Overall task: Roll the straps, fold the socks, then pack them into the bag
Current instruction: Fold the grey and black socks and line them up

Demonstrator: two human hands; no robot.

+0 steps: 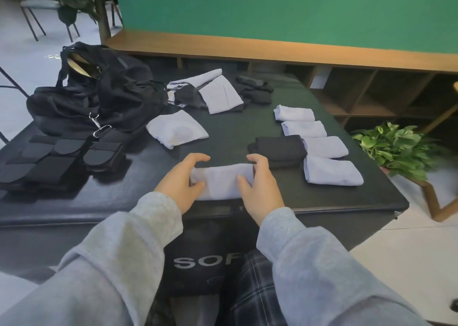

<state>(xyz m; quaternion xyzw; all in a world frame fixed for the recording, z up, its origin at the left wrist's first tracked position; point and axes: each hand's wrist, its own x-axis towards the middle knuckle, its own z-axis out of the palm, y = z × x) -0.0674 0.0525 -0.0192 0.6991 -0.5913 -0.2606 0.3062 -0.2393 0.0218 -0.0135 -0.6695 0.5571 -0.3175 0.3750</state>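
A folded pale lilac sock [221,180] lies near the front edge of the dark table [247,127]. My left hand [182,178] holds its left end, thumb on top and fingers curled over the far edge. My right hand [260,184] holds its right end the same way. Several folded lilac socks [319,147] and folded black socks [280,149] sit in a column at the right. One lilac sock [177,128] lies alone mid-table. Unfolded lilac and black socks [218,92] are heaped at the back. Rolled black straps [59,157] sit at the left before the black bag [99,90].
A metal clip [98,126] hangs from the bag's strap. A potted green plant [396,147] stands right of the table by a wooden leg. Low wooden shelving and a green wall run behind. Chairs stand at the far left.
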